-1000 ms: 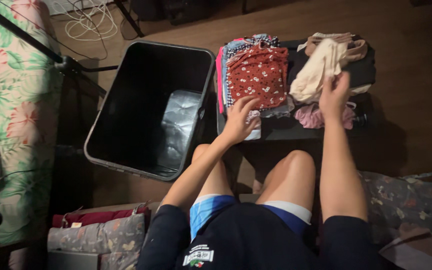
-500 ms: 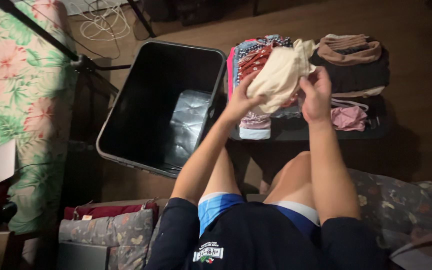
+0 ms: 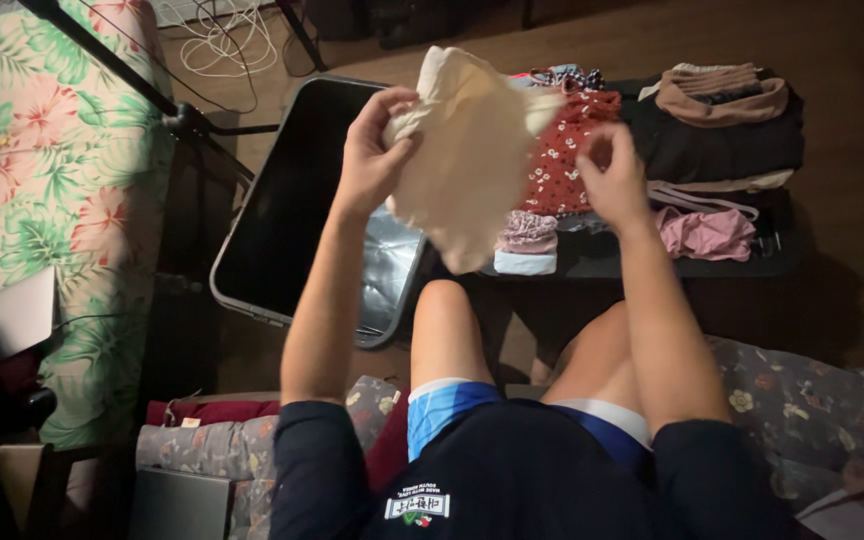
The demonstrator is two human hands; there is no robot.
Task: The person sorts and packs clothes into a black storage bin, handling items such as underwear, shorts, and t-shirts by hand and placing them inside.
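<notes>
A black bin sits on the left. My left hand grips one bunched corner of a cream cloth, held up over the bin's right edge. My right hand pinches its other side, near the red dotted shirt on the pile.

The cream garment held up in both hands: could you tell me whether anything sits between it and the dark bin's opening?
Nothing visible does. The cream garment hangs from the left hand and right hand over the dark bin's near edge.
</notes>
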